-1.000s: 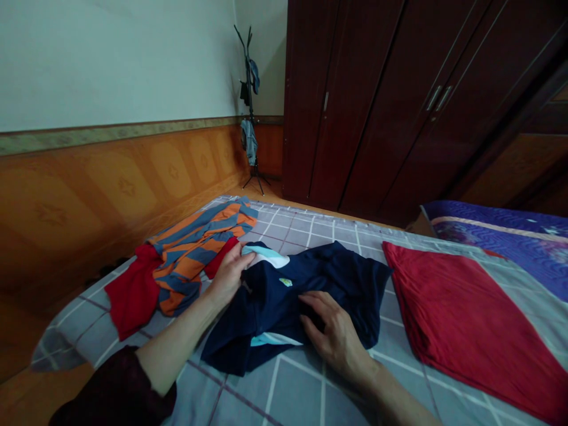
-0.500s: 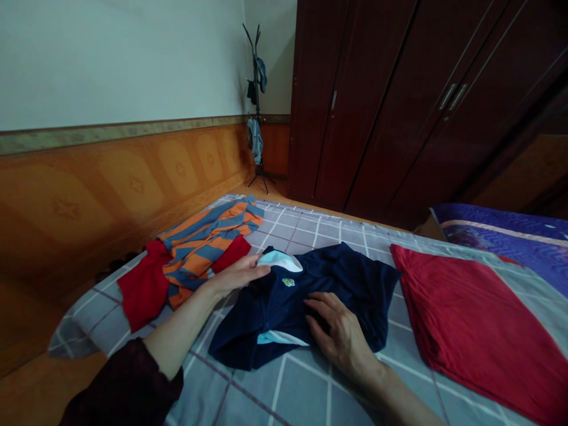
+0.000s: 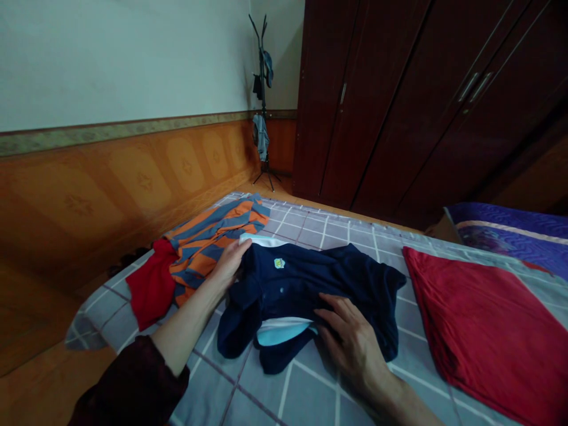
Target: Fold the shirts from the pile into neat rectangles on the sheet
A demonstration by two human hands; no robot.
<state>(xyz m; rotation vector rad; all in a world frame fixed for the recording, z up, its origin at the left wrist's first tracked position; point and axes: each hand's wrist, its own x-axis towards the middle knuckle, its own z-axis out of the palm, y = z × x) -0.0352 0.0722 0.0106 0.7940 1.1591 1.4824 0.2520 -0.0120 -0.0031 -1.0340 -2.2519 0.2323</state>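
Note:
A navy garment (image 3: 306, 278) with a small badge and light blue and white trim lies rumpled on the checked bedspread (image 3: 261, 393). At its upper left corner, my left hand (image 3: 231, 260) is closed on the edge beside the pale trim. My right hand (image 3: 350, 331) rests on the garment's near edge, right of the light blue part, fingers bent and slightly apart; nothing shows gripped in it. An orange and grey striped garment (image 3: 222, 228) with red parts (image 3: 153, 284) lies left of my left hand.
Flat red cloth (image 3: 483, 319) lies on the bed at the right. Beyond the bed stand a black coat rack (image 3: 262, 100) and a dark red wardrobe (image 3: 377, 106). A purple cover (image 3: 515, 228) is at the far right.
My left hand has drawn the navy garment's upper left edge leftward and up. More light blue shows at its near edge. The whole view has shifted slightly.

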